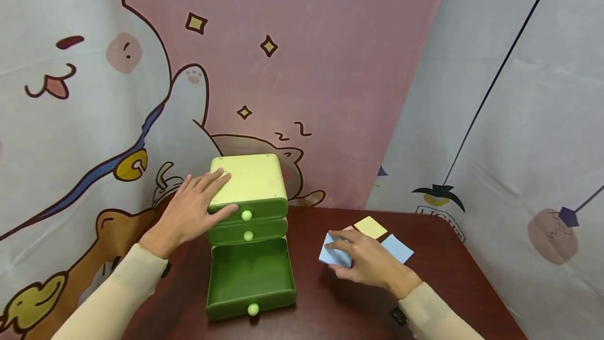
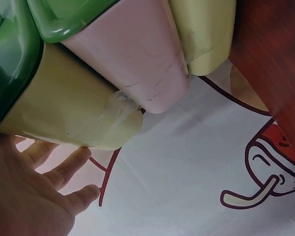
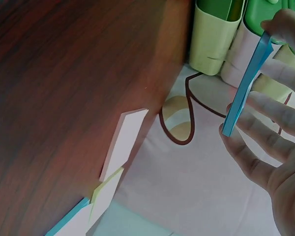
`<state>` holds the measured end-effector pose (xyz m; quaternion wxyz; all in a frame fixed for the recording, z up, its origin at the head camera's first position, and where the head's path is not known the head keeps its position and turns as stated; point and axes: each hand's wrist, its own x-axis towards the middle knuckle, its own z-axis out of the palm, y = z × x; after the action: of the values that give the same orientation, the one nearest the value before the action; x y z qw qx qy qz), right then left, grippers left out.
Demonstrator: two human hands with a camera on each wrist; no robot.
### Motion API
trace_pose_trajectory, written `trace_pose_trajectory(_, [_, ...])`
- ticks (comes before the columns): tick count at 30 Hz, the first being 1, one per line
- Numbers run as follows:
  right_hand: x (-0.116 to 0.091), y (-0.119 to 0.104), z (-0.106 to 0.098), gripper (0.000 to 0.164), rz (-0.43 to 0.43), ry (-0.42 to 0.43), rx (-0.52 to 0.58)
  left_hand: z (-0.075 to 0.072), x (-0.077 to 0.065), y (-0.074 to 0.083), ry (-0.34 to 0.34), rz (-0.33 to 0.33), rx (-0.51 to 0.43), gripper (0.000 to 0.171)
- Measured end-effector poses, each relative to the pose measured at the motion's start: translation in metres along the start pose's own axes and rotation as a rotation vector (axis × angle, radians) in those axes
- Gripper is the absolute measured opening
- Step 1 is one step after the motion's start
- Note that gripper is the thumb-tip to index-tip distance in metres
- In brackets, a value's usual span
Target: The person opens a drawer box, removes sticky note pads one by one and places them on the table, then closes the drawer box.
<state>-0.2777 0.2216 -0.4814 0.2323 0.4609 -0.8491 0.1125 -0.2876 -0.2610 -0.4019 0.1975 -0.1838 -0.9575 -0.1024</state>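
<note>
A small drawer unit [image 1: 257, 174] with a pale yellow top and green drawer fronts stands on the table. Its bottom drawer [image 1: 250, 272] is pulled out and bare inside. My left hand [image 1: 189, 211] rests on the unit's top left edge, fingers spread and thumb by the top drawer's front. To the right of the unit, my right hand [image 1: 373, 261] pinches a blue sticky note pad [image 3: 246, 83] by its edges, between thumb and fingers. The right wrist view shows this pad edge-on, apart from the tabletop.
Behind the right hand lie a pink pad [image 1: 348, 228], a yellow pad [image 1: 370, 227] and a second blue pad [image 1: 398, 248] on the dark red table [image 1: 453, 277]. A cartoon-printed cloth [image 1: 330, 67] hangs along the table's back and right side.
</note>
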Motion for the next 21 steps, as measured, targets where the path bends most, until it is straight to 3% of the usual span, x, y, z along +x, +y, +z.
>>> trace_pose_trajectory(9, [-0.015, 0.011, 0.003, 0.04, 0.035, 0.037, -0.046, 0.0, 0.0, -0.001, -0.009, 0.0, 0.007, 0.089])
trace_pose_trajectory(21, [-0.036, 0.019, 0.005, 0.035, 0.108, 0.005, -0.068, -0.001, 0.001, -0.001, -0.014, -0.002, -0.002, 0.089])
